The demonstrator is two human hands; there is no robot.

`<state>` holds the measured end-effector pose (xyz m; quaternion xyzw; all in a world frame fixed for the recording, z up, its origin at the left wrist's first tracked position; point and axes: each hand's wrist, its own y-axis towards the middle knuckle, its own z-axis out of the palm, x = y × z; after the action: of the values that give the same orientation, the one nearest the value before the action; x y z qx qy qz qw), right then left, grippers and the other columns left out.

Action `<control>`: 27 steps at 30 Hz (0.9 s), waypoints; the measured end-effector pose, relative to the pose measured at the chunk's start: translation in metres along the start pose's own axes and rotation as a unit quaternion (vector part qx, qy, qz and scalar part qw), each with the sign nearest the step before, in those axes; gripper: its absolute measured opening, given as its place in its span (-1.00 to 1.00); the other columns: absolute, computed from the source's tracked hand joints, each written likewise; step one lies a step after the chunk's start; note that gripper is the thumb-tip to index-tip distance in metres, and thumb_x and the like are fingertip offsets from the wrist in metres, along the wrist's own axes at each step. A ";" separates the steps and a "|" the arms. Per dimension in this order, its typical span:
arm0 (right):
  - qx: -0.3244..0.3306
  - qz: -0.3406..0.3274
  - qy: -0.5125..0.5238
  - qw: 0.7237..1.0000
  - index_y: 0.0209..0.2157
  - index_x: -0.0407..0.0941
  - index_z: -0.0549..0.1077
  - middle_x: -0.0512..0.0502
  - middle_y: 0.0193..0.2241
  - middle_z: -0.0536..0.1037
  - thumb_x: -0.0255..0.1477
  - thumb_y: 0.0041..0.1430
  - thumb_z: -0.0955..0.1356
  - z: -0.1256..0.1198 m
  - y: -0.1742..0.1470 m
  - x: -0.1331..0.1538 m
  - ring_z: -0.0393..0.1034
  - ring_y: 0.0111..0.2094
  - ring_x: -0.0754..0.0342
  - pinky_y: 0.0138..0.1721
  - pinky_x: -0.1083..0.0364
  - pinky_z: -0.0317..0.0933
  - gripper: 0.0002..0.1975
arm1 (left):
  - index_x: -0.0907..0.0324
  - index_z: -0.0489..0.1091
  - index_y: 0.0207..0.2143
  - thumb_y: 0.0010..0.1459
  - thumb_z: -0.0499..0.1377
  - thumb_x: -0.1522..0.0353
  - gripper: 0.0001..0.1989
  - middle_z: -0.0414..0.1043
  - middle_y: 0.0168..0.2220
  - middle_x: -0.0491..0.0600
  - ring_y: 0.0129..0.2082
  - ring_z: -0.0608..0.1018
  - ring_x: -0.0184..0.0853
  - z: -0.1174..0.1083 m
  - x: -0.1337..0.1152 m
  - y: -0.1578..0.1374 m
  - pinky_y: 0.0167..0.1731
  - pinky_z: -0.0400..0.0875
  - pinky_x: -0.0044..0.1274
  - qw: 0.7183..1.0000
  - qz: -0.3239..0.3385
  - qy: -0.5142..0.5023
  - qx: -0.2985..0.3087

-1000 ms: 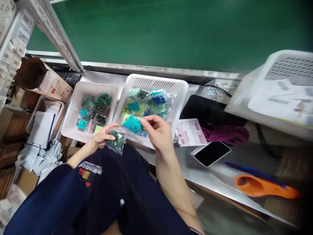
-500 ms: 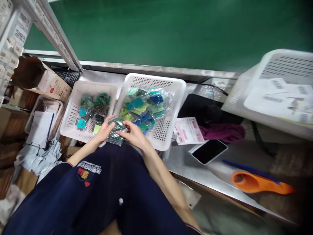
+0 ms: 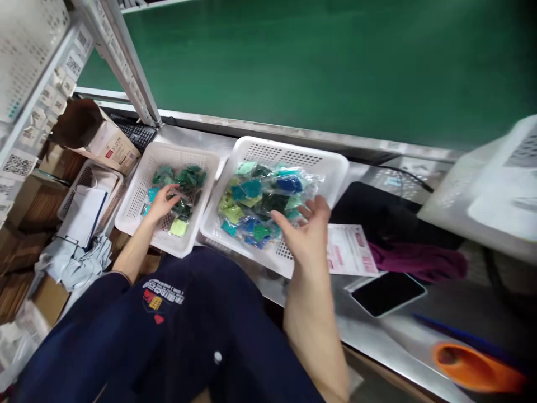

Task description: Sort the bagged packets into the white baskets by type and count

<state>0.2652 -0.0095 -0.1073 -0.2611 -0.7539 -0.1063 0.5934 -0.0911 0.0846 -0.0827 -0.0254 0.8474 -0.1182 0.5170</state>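
My left hand [image 3: 163, 204] is in the smaller white basket [image 3: 126, 207], thumb and forefinger apart beside a dark green packet [image 3: 183, 208] in clear plastic. Whether its fingertips touch that packet is hard to see. Other green packets [image 3: 192, 176] and a yellow-green one [image 3: 178, 226] lie around it. Over the right side of the larger white basket [image 3: 339, 168], my right hand [image 3: 305, 228] is open, fingers spread and holding nothing. In that basket are blue, teal and lime packets, with a dark green packet [image 3: 272, 205] near the middle.
Right of the baskets lie a printed sheet [image 3: 351, 249], a purple cloth [image 3: 419, 262], a phone [image 3: 389, 293] and an orange object [image 3: 474, 366]. A green surface [image 3: 314, 73] runs behind. On the left are an open carton [image 3: 117, 146] and a clipboard [image 3: 81, 215].
My hands were together on a dark green packet and have parted. My left moved into the smaller basket, my right over the larger one, where a dark green packet now shows. The view shifted.
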 end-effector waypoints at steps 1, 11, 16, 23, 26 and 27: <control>0.016 0.008 -0.001 1.000 0.42 -0.13 0.13 -0.60 0.44 0.21 0.18 -0.20 0.58 0.001 -0.001 -0.003 0.31 0.38 -0.47 0.37 -0.44 0.23 0.28 | 0.17 0.45 0.32 0.09 0.45 0.33 -0.27 0.41 0.37 0.26 0.42 0.36 0.12 -0.001 0.003 0.014 0.42 0.19 -0.13 0.997 0.000 0.080 0.025; 0.099 0.044 0.005 0.994 0.39 -0.04 0.24 -0.49 0.43 0.23 0.26 -0.17 0.55 0.005 -0.017 -0.024 0.53 0.17 -0.39 0.17 -0.42 0.45 0.19 | 0.07 0.12 0.56 0.11 0.46 0.38 0.02 -0.07 0.59 0.30 0.54 0.06 0.34 0.039 0.012 0.089 0.42 0.12 0.11 0.868 -0.004 0.463 0.179; 0.083 0.049 0.006 0.995 0.33 -0.06 0.34 -0.50 0.39 0.28 0.28 -0.14 0.54 -0.004 -0.020 -0.037 0.57 0.12 -0.39 0.09 -0.38 0.52 0.12 | 0.19 0.51 0.27 0.07 0.35 0.57 -0.34 0.36 0.38 0.26 0.33 0.44 0.19 0.030 0.010 0.080 0.36 0.29 -0.09 0.937 -0.013 0.334 0.099; 0.162 -0.002 0.033 0.986 0.27 0.02 0.44 -0.35 0.26 0.48 0.20 0.07 0.52 0.011 -0.030 -0.018 0.56 0.13 -0.30 0.16 -0.34 0.50 -0.14 | 0.21 0.50 -0.16 -0.08 0.39 0.48 -0.64 0.61 -0.16 0.02 0.03 0.58 -0.09 -0.003 -0.014 0.036 0.08 0.49 -0.29 0.997 -0.063 -0.003 -0.039; 0.237 -0.057 0.064 0.968 0.41 0.07 0.30 -0.34 0.36 0.41 0.15 0.10 0.54 0.033 -0.039 0.013 0.49 0.24 -0.30 0.22 -0.31 0.46 -0.05 | 0.21 0.50 -0.19 -0.16 0.42 0.40 -0.60 0.59 -0.32 -0.05 -0.26 0.63 -0.20 0.002 -0.025 -0.001 -0.21 0.55 -0.39 0.988 -0.106 -0.094 0.058; 0.263 -0.079 0.075 0.959 0.46 0.08 0.23 -0.34 0.42 0.34 0.13 0.08 0.57 0.040 -0.042 0.024 0.45 0.29 -0.31 0.24 -0.30 0.45 0.03 | 0.22 0.52 -0.19 -0.21 0.45 0.38 -0.56 0.60 -0.33 -0.05 -0.31 0.63 -0.21 0.008 -0.028 -0.014 -0.26 0.54 -0.41 0.978 -0.124 -0.130 0.109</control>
<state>0.2060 -0.0200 -0.0891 -0.0264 -0.7267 0.0295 0.6858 -0.0726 0.0746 -0.0589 -0.0895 0.7453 -0.2685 0.6037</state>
